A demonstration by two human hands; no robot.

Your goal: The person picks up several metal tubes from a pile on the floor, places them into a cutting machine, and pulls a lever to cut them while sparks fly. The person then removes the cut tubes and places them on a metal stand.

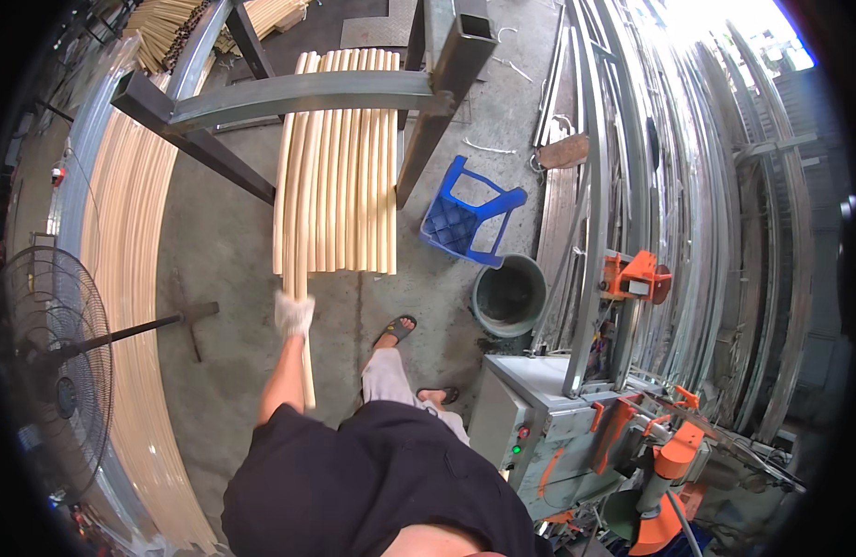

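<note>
My left hand [295, 316], in a white glove, is closed around one or two pale wood-coloured tubes [301, 232] that stick out toward me from the stack. One tube's near end [308, 381] reaches back past my wrist. Ahead of the hand, a row of similar tubes [358, 204] lies side by side between the uprights of a dark metal frame [307, 90]. The glove hides where the fingers meet the tubes. No part of my right hand shows.
A blue plastic stool [449, 226] lies tipped beside a dark bucket [508, 297]. At right stands a grey machine [530, 436] with orange parts, before racks of metal profiles [697, 186]. A fan [64, 395] and long tubes [131, 260] line the left side.
</note>
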